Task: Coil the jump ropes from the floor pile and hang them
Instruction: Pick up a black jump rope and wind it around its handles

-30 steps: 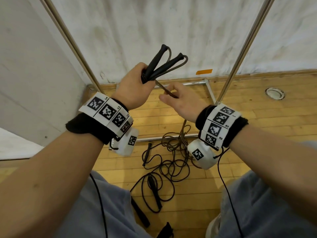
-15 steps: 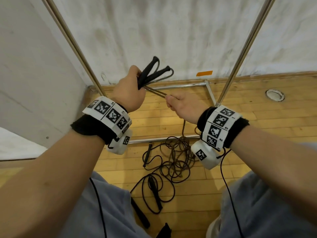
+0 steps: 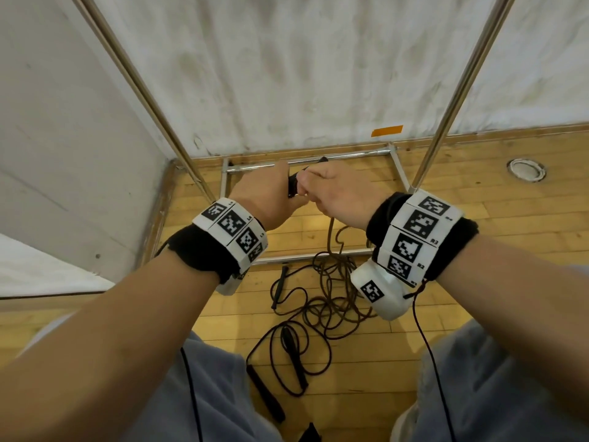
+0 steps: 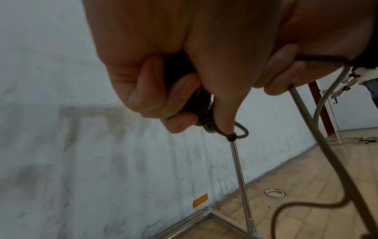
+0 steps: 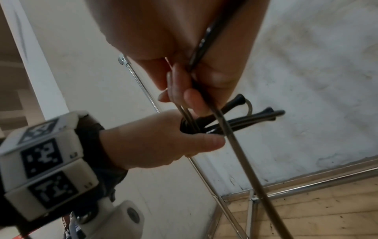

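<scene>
- Two black jump-rope handles are gripped side by side in the left hand, whose fingers are curled tightly round them; the flared handle ends are seen sticking out past the fist in the right-wrist view.
- In the left-wrist view the left fingers are shown pressed together against the palm, with the dark handle butts and a small loop of cord at the thumb tip.
- The brown rope running from those handles is pinched by the right hand; its fingers are curled and closed on the cord just beside the left fist, the two hands touching.
- From the right hand the same rope is seen hanging down to the floor, where it joins a loose pile of tangled ropes lying between the person's knees and the near bar of the rack base.
- More black handles are seen in that pile, toward the near edge of the floor area.
- Both hands are held above the chrome rack frame, whose base stands on the wooden floor against the white wall.
- An orange tape strip is stuck low on the wall, and a round metal floor fitting is set in the floor at the right.
</scene>
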### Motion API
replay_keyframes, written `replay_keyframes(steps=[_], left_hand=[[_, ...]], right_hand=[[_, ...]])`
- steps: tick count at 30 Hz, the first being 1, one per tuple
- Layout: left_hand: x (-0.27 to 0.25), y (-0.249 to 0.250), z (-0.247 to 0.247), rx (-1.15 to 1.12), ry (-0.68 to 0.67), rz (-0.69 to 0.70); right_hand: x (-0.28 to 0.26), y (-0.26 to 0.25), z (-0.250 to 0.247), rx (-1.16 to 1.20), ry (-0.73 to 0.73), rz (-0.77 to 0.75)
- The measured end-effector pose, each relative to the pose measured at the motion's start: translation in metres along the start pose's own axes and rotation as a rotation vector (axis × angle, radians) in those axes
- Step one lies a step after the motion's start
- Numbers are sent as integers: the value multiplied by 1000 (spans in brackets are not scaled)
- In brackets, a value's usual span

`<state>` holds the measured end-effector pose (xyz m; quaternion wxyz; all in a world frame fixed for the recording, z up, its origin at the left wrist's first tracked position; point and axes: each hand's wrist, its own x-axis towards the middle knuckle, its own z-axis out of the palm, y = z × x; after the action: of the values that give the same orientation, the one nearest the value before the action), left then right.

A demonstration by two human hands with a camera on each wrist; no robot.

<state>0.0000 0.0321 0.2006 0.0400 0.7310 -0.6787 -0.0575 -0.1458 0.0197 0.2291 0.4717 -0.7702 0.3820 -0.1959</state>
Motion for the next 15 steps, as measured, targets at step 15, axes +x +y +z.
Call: replay_keyframes(steps=[15], left_hand=[[-2,-19,-15,87,5,-197]], right_hand=[[-8,29,-1,-489,-85,45]])
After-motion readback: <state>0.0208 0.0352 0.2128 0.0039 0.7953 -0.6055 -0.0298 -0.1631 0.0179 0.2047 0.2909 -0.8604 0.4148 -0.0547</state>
